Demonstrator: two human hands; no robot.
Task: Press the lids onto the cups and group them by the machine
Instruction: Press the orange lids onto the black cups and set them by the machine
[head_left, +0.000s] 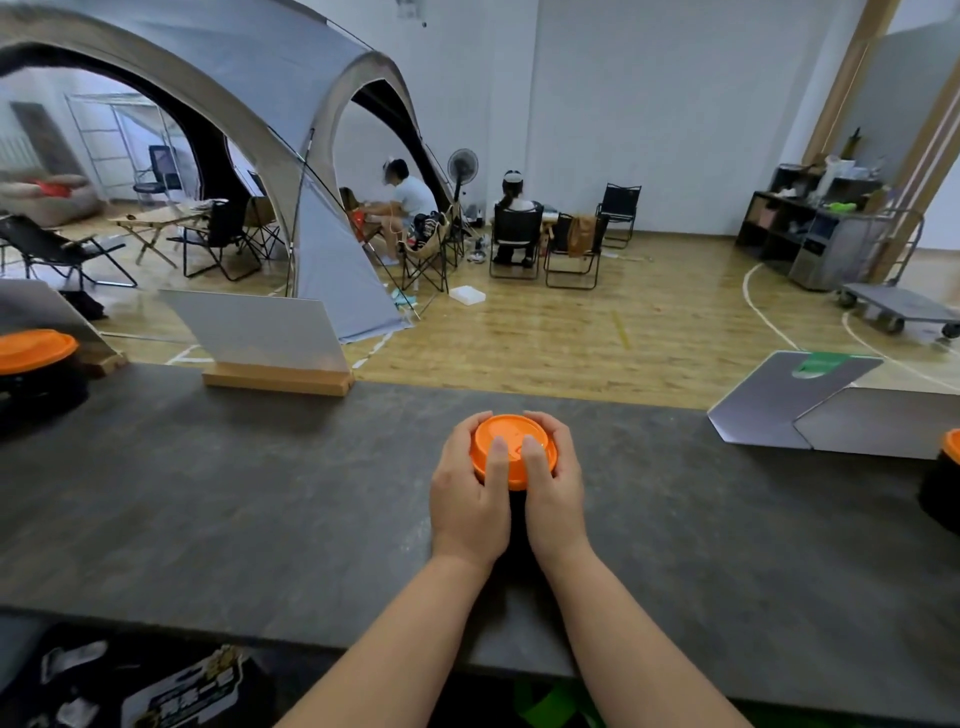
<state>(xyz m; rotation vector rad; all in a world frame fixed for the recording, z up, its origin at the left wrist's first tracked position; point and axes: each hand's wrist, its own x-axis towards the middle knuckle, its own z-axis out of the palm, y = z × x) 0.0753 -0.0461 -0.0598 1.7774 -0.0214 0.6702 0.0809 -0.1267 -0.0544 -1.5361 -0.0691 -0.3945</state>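
An orange lid (511, 439) sits on top of a black cup (515, 512) in the middle of the dark counter (260, 493). My left hand (470, 493) and my right hand (553, 488) wrap around the lid's rim from both sides, both thumbs lying on its top. The cup is mostly hidden between my hands. A second black cup with an orange lid (34, 351) stands at the far left edge. A third lidded black cup (943, 483) is cut off by the right edge.
A white sign in a wooden base (275, 358) stands at the counter's far side on the left. A folded grey metal stand (810, 410) is at the right. Beyond the counter are a tent (249, 130), folding chairs and seated people.
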